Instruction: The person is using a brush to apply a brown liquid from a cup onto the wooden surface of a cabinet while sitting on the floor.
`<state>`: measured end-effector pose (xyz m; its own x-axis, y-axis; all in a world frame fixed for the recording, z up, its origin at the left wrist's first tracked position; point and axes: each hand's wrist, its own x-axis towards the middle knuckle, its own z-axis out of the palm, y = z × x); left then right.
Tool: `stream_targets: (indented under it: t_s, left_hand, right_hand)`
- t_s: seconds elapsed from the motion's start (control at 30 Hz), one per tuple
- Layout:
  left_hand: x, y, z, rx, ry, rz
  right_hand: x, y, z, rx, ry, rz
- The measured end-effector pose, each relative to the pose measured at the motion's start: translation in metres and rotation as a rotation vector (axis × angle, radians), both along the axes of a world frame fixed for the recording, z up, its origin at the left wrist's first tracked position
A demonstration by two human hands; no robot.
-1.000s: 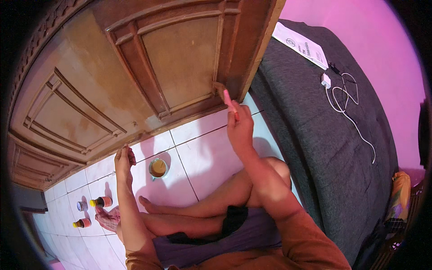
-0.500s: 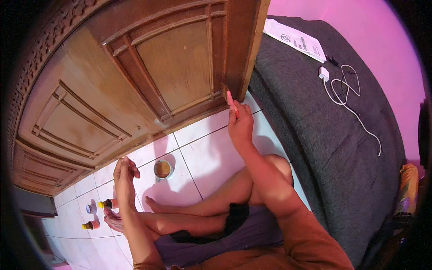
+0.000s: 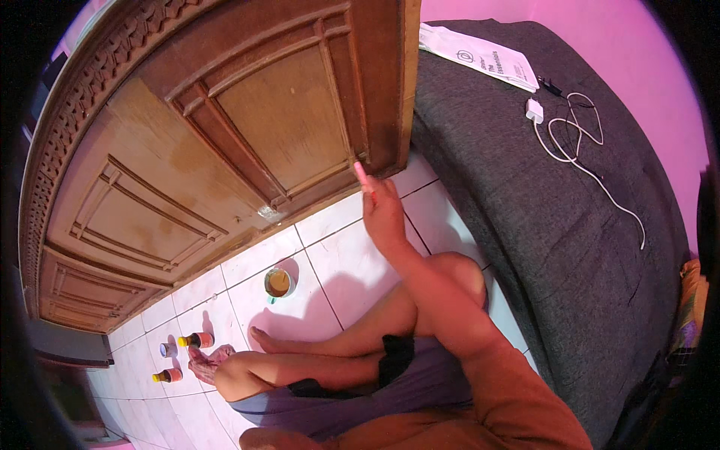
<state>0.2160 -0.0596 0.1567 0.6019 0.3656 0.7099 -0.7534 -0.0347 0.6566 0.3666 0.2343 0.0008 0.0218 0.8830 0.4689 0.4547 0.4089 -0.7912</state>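
Observation:
My right hand (image 3: 384, 214) is closed around a paintbrush (image 3: 361, 173) with a pink-red handle. The brush tip meets the lower right corner of the moulding on a carved wooden panel (image 3: 281, 112). Dark, glossy brown covers the moulding and border at this end; farther left the wood looks paler and patchy. A cup (image 3: 291, 283) of brown liquid stands on the tiles between the panel and my legs. My left hand is out of sight; only a bit of its sleeve shows at the lower edge.
Two small dark bottles with yellow caps (image 3: 201, 340) (image 3: 166, 375) and a small round container (image 3: 168, 349) stand by my foot. At right, a dark grey cushioned surface (image 3: 517, 202) carries a white packet (image 3: 480, 56) and a charger with a white cable (image 3: 534, 111).
My right hand and the brush have shifted left along the panel's lower edge. My left hand, raised near the cup before, has dropped out of view. The view has shifted slightly.

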Motion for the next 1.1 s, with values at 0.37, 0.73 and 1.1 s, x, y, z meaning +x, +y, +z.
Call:
stream_targets:
  t_s: [0.37, 0.73, 1.1]
  left_hand:
    - [-0.003, -0.005, -0.006, -0.019, 0.006, -0.057]
    - [0.000, -0.002, -0.006, -0.037, 0.022, -0.098]
    - [0.008, -0.003, -0.002, -0.022, 0.055, -0.132]
  right_hand:
    - [0.005, 0.005, -0.009, -0.006, -0.042, 0.000]
    - [-0.002, 0.000, -0.006, 0.009, -0.003, -0.012]
    - [0.010, 0.027, -0.018, -0.079, 0.067, -0.163]
